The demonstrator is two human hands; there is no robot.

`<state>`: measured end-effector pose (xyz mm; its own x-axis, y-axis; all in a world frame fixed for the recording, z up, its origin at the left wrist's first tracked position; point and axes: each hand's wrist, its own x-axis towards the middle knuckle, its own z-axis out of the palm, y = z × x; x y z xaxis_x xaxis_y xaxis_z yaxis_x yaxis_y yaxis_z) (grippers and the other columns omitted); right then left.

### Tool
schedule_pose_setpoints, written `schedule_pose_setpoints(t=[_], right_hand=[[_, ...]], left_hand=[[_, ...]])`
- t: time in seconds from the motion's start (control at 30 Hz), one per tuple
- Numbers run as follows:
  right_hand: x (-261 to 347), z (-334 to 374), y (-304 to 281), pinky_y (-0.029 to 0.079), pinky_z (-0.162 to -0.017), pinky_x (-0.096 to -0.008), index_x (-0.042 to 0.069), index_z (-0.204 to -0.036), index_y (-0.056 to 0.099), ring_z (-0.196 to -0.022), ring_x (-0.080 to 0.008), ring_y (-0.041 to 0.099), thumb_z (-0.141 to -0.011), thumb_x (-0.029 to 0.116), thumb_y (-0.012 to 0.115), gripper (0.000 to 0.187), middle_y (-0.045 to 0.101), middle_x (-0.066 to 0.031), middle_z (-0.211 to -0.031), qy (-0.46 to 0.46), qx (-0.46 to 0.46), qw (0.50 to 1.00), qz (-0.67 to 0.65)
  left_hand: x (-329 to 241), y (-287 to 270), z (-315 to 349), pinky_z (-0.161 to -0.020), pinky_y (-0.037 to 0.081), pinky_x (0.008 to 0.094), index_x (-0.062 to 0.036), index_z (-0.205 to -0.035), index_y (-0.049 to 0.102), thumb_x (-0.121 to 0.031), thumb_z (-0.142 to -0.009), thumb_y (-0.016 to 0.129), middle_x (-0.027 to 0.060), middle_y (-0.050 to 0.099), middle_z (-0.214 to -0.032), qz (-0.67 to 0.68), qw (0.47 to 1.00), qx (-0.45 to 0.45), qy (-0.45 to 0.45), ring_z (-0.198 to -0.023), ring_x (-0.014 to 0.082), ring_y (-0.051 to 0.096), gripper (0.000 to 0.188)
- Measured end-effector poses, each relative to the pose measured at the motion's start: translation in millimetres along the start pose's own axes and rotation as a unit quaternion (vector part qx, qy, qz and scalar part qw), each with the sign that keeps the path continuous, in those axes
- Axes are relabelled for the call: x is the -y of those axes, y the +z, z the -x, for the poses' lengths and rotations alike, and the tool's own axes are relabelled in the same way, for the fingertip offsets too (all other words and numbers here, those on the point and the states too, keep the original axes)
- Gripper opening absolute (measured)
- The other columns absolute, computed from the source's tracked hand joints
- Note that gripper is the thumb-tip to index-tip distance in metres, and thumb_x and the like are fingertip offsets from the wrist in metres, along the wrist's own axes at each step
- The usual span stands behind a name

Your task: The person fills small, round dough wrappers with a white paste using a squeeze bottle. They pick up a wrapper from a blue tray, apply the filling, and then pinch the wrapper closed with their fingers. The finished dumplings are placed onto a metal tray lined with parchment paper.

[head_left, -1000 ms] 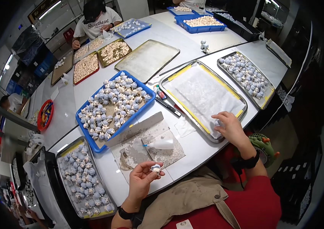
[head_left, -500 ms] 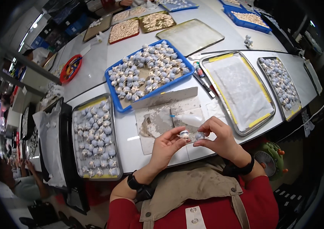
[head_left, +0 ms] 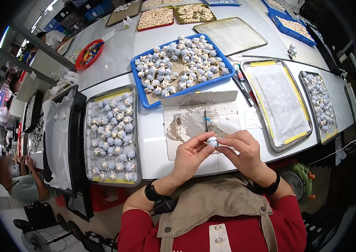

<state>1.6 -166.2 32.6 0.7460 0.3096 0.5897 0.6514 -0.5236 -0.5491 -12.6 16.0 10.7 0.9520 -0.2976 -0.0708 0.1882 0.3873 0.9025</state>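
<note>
A small blue-grey and white figurine [head_left: 212,142] is pinched between both my hands over the near edge of the table. My left hand [head_left: 189,157] grips its left side with thumb and fingertips. On the other side, my right hand [head_left: 245,153] presses it with closed fingertips. Just beyond lies a stained cardboard piece [head_left: 173,150] with a raised back flap. A white bottle [head_left: 226,126] with a blue tip rests on it, partly hidden by my right hand, beside a thin dark stick [head_left: 205,114].
A blue tray [head_left: 146,102] of similar figurines stands behind the cardboard. Metal trays of figurines flank me at left [head_left: 139,168] and far right [head_left: 334,131]. A paper-lined tray [head_left: 279,101] lies at right. Further back are a red basket [head_left: 77,66] and a bare tray [head_left: 232,35]. A green fan [head_left: 297,180] stands below the table.
My hands have come together. The pale piece in my left hand and the blue-grey piece in my right now meet as one figurine. The whole view has shifted slightly.
</note>
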Motion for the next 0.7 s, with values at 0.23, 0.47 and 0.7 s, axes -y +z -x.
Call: schedule_pose_setpoints(t=[0.23,0.47,0.7], right_hand=[[11.5,-2.9,-6.9,0.040,-0.059,-0.0296,0.008,-0.082,0.067,-0.061,-0.0166,0.057,-0.069,0.008,0.077,0.017,0.060,-0.0002,-0.067,-0.014,0.012,0.999,0.043],[-1.6,-8.6,-18.6,0.040,-0.057,-0.0285,0.009,-0.081,0.067,-0.059,-0.0153,0.056,-0.068,0.010,0.078,0.017,0.060,0.0015,-0.067,-0.085,0.010,0.996,0.021],[-17.1,-5.5,-21.8,0.046,-0.065,-0.0285,0.007,-0.090,0.067,-0.066,-0.0160,0.058,-0.070,0.012,0.078,0.023,0.062,-0.0027,-0.077,-0.087,-0.003,0.992,-0.093]], left_hand=[[3.2,5.4,2.1,-0.088,0.051,0.0267,0.0038,-0.123,0.054,-0.003,-0.089,0.061,0.0116,0.061,-0.115,-0.090,0.995,-0.004,0.036,-0.099,0.0127,0.059,0.035],[-7.6,7.4,0.9,-0.084,0.050,0.0249,0.0042,-0.116,0.059,-0.003,-0.088,0.062,0.0122,0.064,-0.113,-0.162,0.984,0.027,0.076,-0.097,0.0129,0.061,0.029],[-10.7,13.5,-4.5,-0.094,0.047,0.0323,0.0013,-0.118,0.058,-0.003,-0.087,0.064,0.0171,0.060,-0.119,-0.071,0.989,0.077,0.107,-0.110,0.0206,0.057,0.032]])
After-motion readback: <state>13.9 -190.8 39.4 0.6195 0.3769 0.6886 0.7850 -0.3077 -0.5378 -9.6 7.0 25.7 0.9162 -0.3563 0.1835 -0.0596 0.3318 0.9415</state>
